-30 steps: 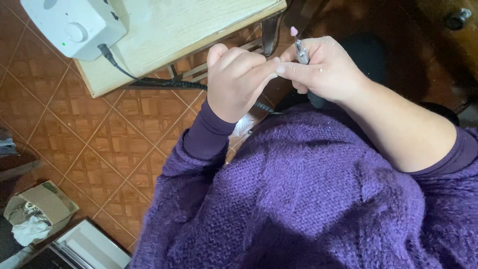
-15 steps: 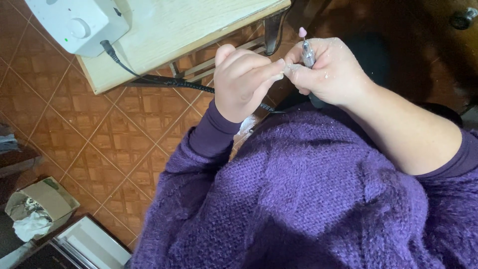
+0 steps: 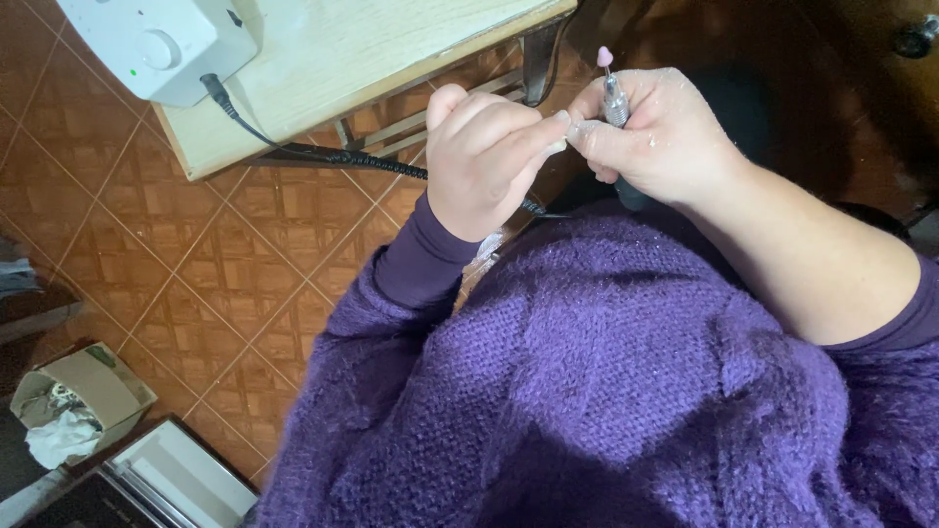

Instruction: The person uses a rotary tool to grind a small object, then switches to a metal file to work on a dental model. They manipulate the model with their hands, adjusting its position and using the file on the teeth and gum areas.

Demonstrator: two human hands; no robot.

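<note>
My right hand (image 3: 660, 137), dusted with white powder, grips a slim metal nail drill handpiece (image 3: 614, 98) whose pink bit (image 3: 605, 56) points up and away. My left hand (image 3: 484, 156) is curled loosely, holding nothing, with its fingertips against the right thumb and fingers. Both hands meet above my lap, over my purple knitted sweater (image 3: 606, 391). A black coiled cord (image 3: 362, 161) runs from under my left hand to the white drill control box (image 3: 156, 44).
The control box sits on a light wooden table (image 3: 372, 59) at top centre. Brown tiled floor (image 3: 196, 264) spreads to the left. An open cardboard box (image 3: 73, 401) with crumpled paper and a white flat object (image 3: 176, 479) lie at the lower left.
Both hands have drifted slightly up and right together, and the pink bit now stands clear above the right fist. The grip on the handpiece is the same.
</note>
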